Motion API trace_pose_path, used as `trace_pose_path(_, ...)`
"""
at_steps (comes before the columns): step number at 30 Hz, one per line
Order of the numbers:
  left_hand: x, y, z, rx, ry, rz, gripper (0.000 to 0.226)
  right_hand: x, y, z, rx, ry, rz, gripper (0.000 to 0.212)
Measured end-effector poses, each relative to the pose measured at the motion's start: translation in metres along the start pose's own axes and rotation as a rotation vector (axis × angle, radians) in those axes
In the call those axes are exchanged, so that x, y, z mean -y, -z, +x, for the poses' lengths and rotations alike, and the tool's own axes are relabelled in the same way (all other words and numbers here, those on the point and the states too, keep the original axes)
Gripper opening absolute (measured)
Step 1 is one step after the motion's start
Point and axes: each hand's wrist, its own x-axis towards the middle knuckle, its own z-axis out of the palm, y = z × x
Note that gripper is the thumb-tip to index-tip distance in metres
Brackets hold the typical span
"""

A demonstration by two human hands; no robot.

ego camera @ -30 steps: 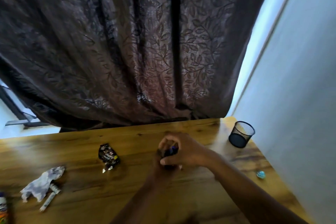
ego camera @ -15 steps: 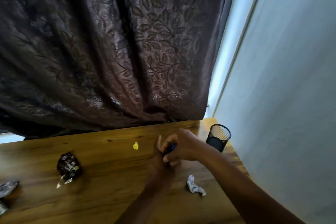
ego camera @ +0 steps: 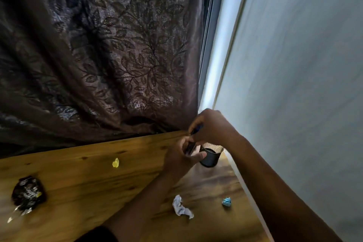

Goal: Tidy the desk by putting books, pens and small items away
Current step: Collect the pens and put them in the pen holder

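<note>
Both my hands are raised over the far right corner of the wooden desk [ego camera: 98,179], right beside the black mesh pen cup [ego camera: 211,155]. My right hand [ego camera: 212,129] pinches a dark blue pen [ego camera: 196,130] just above and left of the cup's rim. My left hand [ego camera: 182,160] grips a bundle of dark pens [ego camera: 190,148] upright, its thumb lying across the cup's left side. The hands hide part of the cup's rim.
Scraps lie on the desk: a yellow one [ego camera: 115,162], a crumpled white paper [ego camera: 181,207], a blue ball of paper [ego camera: 226,201] near the right edge, a black snack wrapper [ego camera: 27,194] at left. A dark leaf-patterned curtain [ego camera: 108,55] hangs behind; a pale wall [ego camera: 294,84] runs along the right.
Both hands have travelled with the pens from the desk's middle to the mesh cup in the far right corner. The view has swung right and the right hand is now higher.
</note>
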Motion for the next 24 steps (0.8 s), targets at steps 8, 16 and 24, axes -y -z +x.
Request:
trace_pose_path(8, -0.004, -0.031, 0.015, 0.092, -0.009, 0.197, 0.117, -0.05, 0.028, 0.021, -0.22, -0.202, -0.109, 0.019)
trace_pose_path(16, -0.006, -0.057, 0.036, 0.167, -0.038, 0.354, 0.116, -0.073, -0.006, 0.036, -0.165, -0.232, -0.11, 0.021)
trace_pose_path(24, -0.001, -0.062, 0.044, 0.098, -0.032, 0.431, 0.092, -0.087, -0.036, 0.043, -0.092, -0.233, -0.114, 0.014)
